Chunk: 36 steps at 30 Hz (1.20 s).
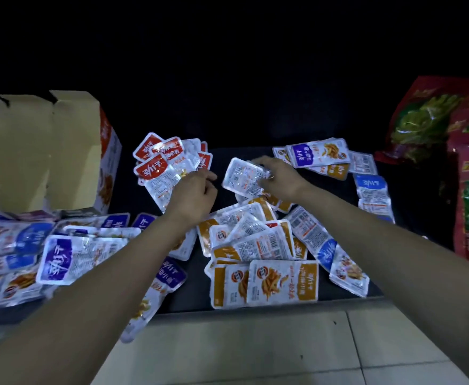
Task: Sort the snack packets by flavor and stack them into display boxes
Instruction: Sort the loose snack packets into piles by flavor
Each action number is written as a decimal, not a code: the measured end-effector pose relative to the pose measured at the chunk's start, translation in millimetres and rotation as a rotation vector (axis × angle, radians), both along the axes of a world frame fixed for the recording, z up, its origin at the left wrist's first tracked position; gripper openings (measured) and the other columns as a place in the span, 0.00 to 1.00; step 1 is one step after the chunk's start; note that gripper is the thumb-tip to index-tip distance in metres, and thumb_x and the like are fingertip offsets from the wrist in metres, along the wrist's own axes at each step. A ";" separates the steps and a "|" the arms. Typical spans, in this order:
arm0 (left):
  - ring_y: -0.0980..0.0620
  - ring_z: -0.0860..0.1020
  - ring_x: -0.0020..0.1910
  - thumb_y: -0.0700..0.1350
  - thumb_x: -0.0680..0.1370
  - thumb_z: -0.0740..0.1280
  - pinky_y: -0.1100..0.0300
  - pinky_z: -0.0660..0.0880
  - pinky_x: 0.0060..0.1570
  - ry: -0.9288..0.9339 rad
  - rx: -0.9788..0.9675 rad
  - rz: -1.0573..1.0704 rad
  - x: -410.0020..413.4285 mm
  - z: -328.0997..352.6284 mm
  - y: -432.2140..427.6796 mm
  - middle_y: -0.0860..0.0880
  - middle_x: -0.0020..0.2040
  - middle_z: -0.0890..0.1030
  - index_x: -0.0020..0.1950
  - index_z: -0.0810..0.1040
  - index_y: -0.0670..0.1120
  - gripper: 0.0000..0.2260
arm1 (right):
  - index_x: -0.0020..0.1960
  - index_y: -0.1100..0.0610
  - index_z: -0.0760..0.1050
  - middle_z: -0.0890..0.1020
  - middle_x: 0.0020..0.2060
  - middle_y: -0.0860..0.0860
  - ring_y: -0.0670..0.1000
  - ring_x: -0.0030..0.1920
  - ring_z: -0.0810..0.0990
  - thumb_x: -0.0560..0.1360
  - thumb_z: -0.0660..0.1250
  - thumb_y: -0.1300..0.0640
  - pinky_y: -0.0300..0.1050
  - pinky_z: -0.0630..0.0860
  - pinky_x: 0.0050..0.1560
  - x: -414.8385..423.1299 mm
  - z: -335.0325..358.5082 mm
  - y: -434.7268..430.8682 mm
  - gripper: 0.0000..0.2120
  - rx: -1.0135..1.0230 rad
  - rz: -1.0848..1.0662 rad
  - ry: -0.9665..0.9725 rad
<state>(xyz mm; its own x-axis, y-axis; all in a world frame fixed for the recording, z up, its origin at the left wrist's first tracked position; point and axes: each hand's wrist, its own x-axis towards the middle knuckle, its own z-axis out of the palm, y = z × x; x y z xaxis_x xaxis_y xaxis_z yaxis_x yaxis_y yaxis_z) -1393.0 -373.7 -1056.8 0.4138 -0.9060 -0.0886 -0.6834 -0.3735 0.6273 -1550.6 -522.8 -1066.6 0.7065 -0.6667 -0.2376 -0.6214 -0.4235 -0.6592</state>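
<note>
1. The right hand [280,180] pinches one shiny white snack packet [244,177] by its edge. The packet is tilted, with its printed back side up, over the dark desk [227,155].
2. The left hand [197,195] is just beside the right hand. Its fingers are curled, and it sits at the edge of a heap of red-topped packets [155,159]. I cannot tell if it holds one.
3. A heap of orange packets [255,251] lies between the two arms, closer to the person than the hands.
4. A heap of purple packets [58,259] lies to the left of the left arm. Some go under the arm.
5. A few blue packets [372,190] lie to the right of the right hand.
6. An open brown cardboard box [33,151] stands far to the left of the left hand, behind the purple heap.
7. Big red bags with green vegetable pictures [427,120] stand far to the right of the right hand.
8. Pale floor tiles [255,354] show under the arms.
</note>
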 end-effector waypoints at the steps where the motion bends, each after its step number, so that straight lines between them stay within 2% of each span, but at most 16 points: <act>1: 0.45 0.75 0.54 0.41 0.82 0.58 0.59 0.69 0.47 0.005 0.000 0.007 1.5 -0.7 2.2 0.41 0.58 0.75 0.67 0.72 0.42 0.14 | 0.71 0.50 0.67 0.72 0.62 0.56 0.56 0.55 0.76 0.80 0.63 0.59 0.51 0.74 0.54 -0.9 -2.1 -1.3 0.20 -0.037 0.012 0.038; 3: 0.45 0.72 0.61 0.42 0.81 0.60 0.57 0.69 0.57 -0.009 -0.011 0.004 3.3 -2.3 5.8 0.42 0.61 0.72 0.68 0.71 0.43 0.15 | 0.72 0.46 0.66 0.68 0.67 0.54 0.56 0.65 0.68 0.80 0.62 0.57 0.55 0.65 0.68 -4.2 -2.3 -1.6 0.22 -0.066 0.052 0.107; 4: 0.45 0.69 0.64 0.42 0.81 0.60 0.57 0.67 0.61 -0.028 -0.023 -0.013 3.2 -2.0 6.5 0.43 0.63 0.71 0.69 0.70 0.44 0.16 | 0.73 0.45 0.65 0.66 0.69 0.52 0.55 0.68 0.65 0.80 0.61 0.57 0.54 0.60 0.71 -5.5 -1.8 -1.1 0.22 -0.059 0.090 0.139; 8: 0.48 0.54 0.76 0.45 0.83 0.57 0.57 0.52 0.72 -0.012 0.002 -0.143 -5.9 2.8 1.2 0.50 0.77 0.58 0.77 0.61 0.48 0.21 | 0.75 0.41 0.61 0.63 0.72 0.46 0.51 0.71 0.59 0.82 0.58 0.54 0.43 0.51 0.68 -7.6 4.5 6.1 0.23 -0.002 0.186 0.237; 11: 0.51 0.47 0.78 0.51 0.84 0.54 0.56 0.46 0.74 0.040 0.131 -0.251 -14.7 -0.4 -9.5 0.52 0.79 0.50 0.79 0.54 0.52 0.23 | 0.77 0.44 0.58 0.62 0.73 0.47 0.51 0.72 0.61 0.82 0.58 0.54 0.46 0.59 0.72 -10.9 9.7 13.2 0.24 0.134 0.168 0.154; 14: 0.49 0.48 0.78 0.54 0.84 0.52 0.56 0.48 0.73 -0.056 0.300 -0.332 -19.1 -7.1 -16.8 0.50 0.79 0.53 0.77 0.60 0.52 0.21 | 0.77 0.50 0.58 0.62 0.73 0.52 0.52 0.71 0.65 0.81 0.61 0.57 0.42 0.65 0.67 -27.0 13.7 14.0 0.27 0.095 0.097 0.025; 16: 0.48 0.50 0.77 0.53 0.83 0.53 0.56 0.50 0.73 -0.102 0.269 -0.288 -20.0 -9.5 -19.6 0.47 0.78 0.57 0.75 0.64 0.50 0.21 | 0.76 0.51 0.60 0.65 0.72 0.53 0.52 0.70 0.66 0.80 0.63 0.57 0.39 0.64 0.64 -46.2 18.3 9.1 0.26 -0.002 0.001 -0.021; 18: 0.46 0.55 0.75 0.51 0.83 0.55 0.56 0.54 0.71 -0.111 0.167 -0.227 -23.9 -8.1 -23.4 0.44 0.76 0.62 0.74 0.65 0.47 0.20 | 0.73 0.53 0.63 0.68 0.67 0.53 0.53 0.68 0.69 0.77 0.68 0.53 0.42 0.68 0.64 -71.0 20.8 5.7 0.28 -0.036 -0.092 0.001; 21: 0.46 0.58 0.73 0.50 0.83 0.57 0.56 0.58 0.70 -0.087 0.055 -0.239 -39.0 -0.2 -33.7 0.44 0.73 0.66 0.72 0.69 0.46 0.19 | 0.70 0.55 0.63 0.67 0.64 0.53 0.54 0.65 0.69 0.67 0.75 0.39 0.53 0.70 0.64 -106.2 19.5 11.0 0.40 -0.060 -0.156 0.314; 23: 0.47 0.59 0.73 0.50 0.82 0.58 0.56 0.58 0.70 -0.089 0.038 -0.303 -52.4 3.6 -40.9 0.45 0.73 0.67 0.69 0.72 0.47 0.17 | 0.69 0.54 0.63 0.66 0.63 0.53 0.55 0.65 0.66 0.62 0.73 0.31 0.53 0.69 0.64 -118.4 16.3 24.1 0.46 -0.089 -0.104 0.564; 26: 0.48 0.61 0.71 0.49 0.82 0.59 0.59 0.58 0.67 -0.105 0.075 -0.395 -67.8 5.8 -48.0 0.47 0.70 0.70 0.66 0.75 0.49 0.14 | 0.66 0.54 0.66 0.67 0.61 0.53 0.55 0.64 0.65 0.63 0.73 0.31 0.51 0.67 0.64 -124.4 10.1 34.7 0.41 -0.183 -0.060 0.644; 28: 0.48 0.62 0.70 0.49 0.81 0.61 0.58 0.59 0.67 -0.108 0.101 -0.441 -74.8 7.3 -50.3 0.48 0.67 0.72 0.64 0.76 0.50 0.13 | 0.62 0.55 0.67 0.69 0.58 0.53 0.55 0.62 0.68 0.65 0.75 0.36 0.51 0.65 0.62 -129.0 8.7 31.8 0.35 -0.187 -0.118 0.587; 30: 0.48 0.62 0.70 0.49 0.81 0.61 0.56 0.61 0.68 -0.125 0.126 -0.468 -81.5 10.7 -52.6 0.48 0.66 0.73 0.65 0.76 0.50 0.14 | 0.56 0.55 0.66 0.73 0.50 0.50 0.55 0.55 0.73 0.68 0.76 0.44 0.51 0.64 0.57 -137.4 8.4 23.6 0.26 -0.115 -0.262 0.402; 32: 0.47 0.64 0.69 0.48 0.81 0.61 0.56 0.62 0.66 -0.142 0.132 -0.491 -90.0 15.7 -56.6 0.47 0.64 0.74 0.65 0.76 0.50 0.14 | 0.54 0.56 0.66 0.77 0.47 0.52 0.56 0.51 0.77 0.72 0.74 0.54 0.52 0.71 0.55 -147.1 9.8 14.1 0.19 0.083 -0.465 0.043; 34: 0.47 0.67 0.66 0.48 0.81 0.61 0.55 0.65 0.65 -0.132 0.120 -0.510 -101.4 19.2 -63.9 0.47 0.62 0.75 0.65 0.76 0.50 0.14 | 0.58 0.59 0.69 0.80 0.51 0.56 0.57 0.52 0.81 0.76 0.70 0.62 0.54 0.78 0.56 -157.0 15.2 8.2 0.15 0.298 -0.667 -0.362; 36: 0.49 0.72 0.60 0.47 0.80 0.61 0.54 0.70 0.61 -0.070 0.113 -0.494 -116.7 22.9 -72.6 0.47 0.59 0.77 0.64 0.76 0.49 0.13 | 0.63 0.61 0.71 0.81 0.52 0.56 0.54 0.50 0.83 0.78 0.66 0.65 0.50 0.82 0.49 -167.3 24.1 3.8 0.14 0.428 -0.780 -0.646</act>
